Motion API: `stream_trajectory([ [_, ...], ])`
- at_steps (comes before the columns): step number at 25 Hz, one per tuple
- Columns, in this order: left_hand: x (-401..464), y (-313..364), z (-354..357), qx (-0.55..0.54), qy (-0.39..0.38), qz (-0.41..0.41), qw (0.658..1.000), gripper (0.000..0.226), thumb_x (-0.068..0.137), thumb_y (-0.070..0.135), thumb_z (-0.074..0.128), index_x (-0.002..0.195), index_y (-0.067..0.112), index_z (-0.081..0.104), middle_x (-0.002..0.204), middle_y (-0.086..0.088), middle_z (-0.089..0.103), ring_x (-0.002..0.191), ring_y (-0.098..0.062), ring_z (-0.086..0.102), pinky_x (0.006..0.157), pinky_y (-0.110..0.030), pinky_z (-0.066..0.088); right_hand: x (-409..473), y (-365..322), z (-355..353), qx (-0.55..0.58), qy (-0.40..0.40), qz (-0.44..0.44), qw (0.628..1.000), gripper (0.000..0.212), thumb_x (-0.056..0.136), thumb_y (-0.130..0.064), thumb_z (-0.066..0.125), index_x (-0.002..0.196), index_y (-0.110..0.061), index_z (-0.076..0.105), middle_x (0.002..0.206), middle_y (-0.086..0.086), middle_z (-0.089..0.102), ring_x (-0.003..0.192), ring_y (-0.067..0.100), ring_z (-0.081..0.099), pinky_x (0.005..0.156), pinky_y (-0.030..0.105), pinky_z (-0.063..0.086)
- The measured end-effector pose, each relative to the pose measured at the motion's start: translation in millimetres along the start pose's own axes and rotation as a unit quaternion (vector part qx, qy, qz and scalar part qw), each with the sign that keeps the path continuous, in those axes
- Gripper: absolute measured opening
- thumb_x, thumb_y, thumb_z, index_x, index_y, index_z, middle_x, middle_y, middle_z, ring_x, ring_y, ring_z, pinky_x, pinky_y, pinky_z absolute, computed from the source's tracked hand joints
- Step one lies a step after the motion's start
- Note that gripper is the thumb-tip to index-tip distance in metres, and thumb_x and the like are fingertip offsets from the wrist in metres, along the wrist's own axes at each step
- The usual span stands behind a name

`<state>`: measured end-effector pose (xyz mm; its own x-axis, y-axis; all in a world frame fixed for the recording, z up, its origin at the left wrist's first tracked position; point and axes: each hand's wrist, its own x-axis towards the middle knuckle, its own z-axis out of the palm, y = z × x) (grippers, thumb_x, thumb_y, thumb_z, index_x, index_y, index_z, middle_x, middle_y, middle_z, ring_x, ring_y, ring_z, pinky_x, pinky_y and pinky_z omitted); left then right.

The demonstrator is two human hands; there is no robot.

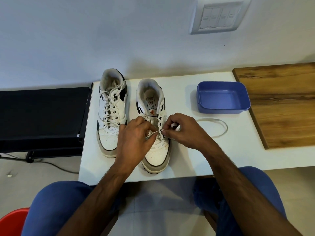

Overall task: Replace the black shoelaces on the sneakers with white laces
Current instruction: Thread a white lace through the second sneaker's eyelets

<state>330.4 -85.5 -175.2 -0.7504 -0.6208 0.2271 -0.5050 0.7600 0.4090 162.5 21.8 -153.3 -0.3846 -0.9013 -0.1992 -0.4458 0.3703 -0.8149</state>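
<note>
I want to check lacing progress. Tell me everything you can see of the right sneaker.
The right sneaker is white, leather-looking, with dark trim, a grey toe bumper and a perforated toe. It stands upright on the white table, toe toward the person, beside the laced left sneaker. Its upper eyelets are empty. The left hand and right hand pinch a white lace at its lower eyelets; the lace trails off to the right.

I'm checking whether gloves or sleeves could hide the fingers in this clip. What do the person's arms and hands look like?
Both arms are bare up to the bottom edge of the picture, with no sleeve in view. The left hand and the right hand wear no gloves, and no ring, watch or band shows. Fine hair shows on the forearms.
</note>
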Motion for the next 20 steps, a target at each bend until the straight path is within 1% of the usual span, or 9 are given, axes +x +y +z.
stream_trajectory([
  [2,1,3,2,-0.037,0.004,-0.028,0.999,0.015,0.079,0.028,0.083,0.084,0.028,0.068,0.081,0.015,0.044,0.080,-0.019,0.056,0.073,-0.042,0.042,1,1,1,-0.010,-0.002,0.000,1.000,0.011,0.084,-0.026,0.080,0.080,-0.029,0.070,0.086,-0.018,0.066,0.088,0.004,0.059,0.085,0.036,0.049],
  [4,1,5,6,-0.022,0.012,-0.023,0.999,0.019,0.076,0.023,0.084,0.082,0.025,0.065,0.084,0.011,0.048,0.081,-0.021,0.056,0.073,-0.041,0.041,2,2,2,-0.017,-0.002,0.001,1.000,0.011,0.084,-0.029,0.079,0.080,-0.032,0.069,0.084,-0.022,0.067,0.090,0.005,0.060,0.092,0.047,0.049],
  [6,0,6,6,0.003,0.012,-0.015,1.000,0.020,0.076,0.023,0.084,0.084,0.025,0.066,0.086,0.008,0.051,0.083,-0.022,0.056,0.073,-0.040,0.038,3,3,3,-0.025,0.004,0.000,1.000,0.010,0.083,-0.032,0.078,0.080,-0.035,0.069,0.085,-0.022,0.068,0.090,0.005,0.060,0.095,0.052,0.046],
  [7,1,5,4,0.008,0.007,-0.008,1.000,0.019,0.077,0.025,0.083,0.087,0.025,0.067,0.087,0.009,0.051,0.084,-0.022,0.057,0.074,-0.040,0.038,3,3,3,-0.030,0.006,0.001,1.000,0.010,0.083,-0.032,0.078,0.081,-0.036,0.069,0.086,-0.021,0.068,0.091,0.005,0.059,0.095,0.051,0.045],
  [9,3,3,0,-0.001,-0.013,0.008,1.000,0.020,0.079,0.030,0.083,0.094,0.027,0.070,0.089,0.014,0.045,0.087,-0.020,0.058,0.077,-0.041,0.040,3,4,2,-0.047,0.016,0.002,0.999,0.009,0.084,-0.032,0.078,0.081,-0.036,0.070,0.088,-0.020,0.069,0.095,0.005,0.056,0.096,0.044,0.036],
  [11,6,0,-4,-0.025,-0.034,0.013,0.999,0.020,0.080,0.032,0.083,0.097,0.029,0.073,0.089,0.015,0.043,0.088,-0.017,0.057,0.080,-0.042,0.040,2,3,2,-0.068,0.032,-0.010,0.997,0.007,0.084,-0.031,0.078,0.084,-0.034,0.072,0.091,-0.021,0.070,0.101,0.004,0.051,0.091,0.036,0.024],
  [13,8,0,-6,-0.036,-0.042,0.011,0.998,0.017,0.083,0.035,0.079,0.098,0.030,0.075,0.087,0.014,0.044,0.087,-0.015,0.056,0.080,-0.042,0.040,2,1,2,-0.098,0.044,-0.035,0.994,0.009,0.084,-0.027,0.077,0.086,-0.035,0.073,0.093,-0.022,0.070,0.104,0.003,0.046,0.085,0.032,0.018],
  [17,9,-1,-7,-0.003,-0.058,0.020,0.998,0.025,0.087,0.044,0.063,0.103,0.030,0.077,0.088,0.012,0.045,0.086,-0.013,0.055,0.078,-0.040,0.038,2,2,2,-0.132,0.045,-0.069,0.988,0.015,0.084,-0.023,0.077,0.086,-0.038,0.072,0.092,-0.024,0.068,0.103,0.002,0.043,0.084,0.032,0.015],
  [20,12,-3,-8,-0.012,-0.085,0.020,0.996,0.021,0.089,0.037,0.072,0.107,0.029,0.076,0.090,0.011,0.045,0.086,-0.011,0.052,0.080,-0.040,0.037,2,3,1,-0.135,0.041,-0.062,0.988,0.020,0.084,-0.023,0.078,0.083,-0.041,0.070,0.089,-0.026,0.066,0.102,0.001,0.043,0.084,0.030,0.014],
])
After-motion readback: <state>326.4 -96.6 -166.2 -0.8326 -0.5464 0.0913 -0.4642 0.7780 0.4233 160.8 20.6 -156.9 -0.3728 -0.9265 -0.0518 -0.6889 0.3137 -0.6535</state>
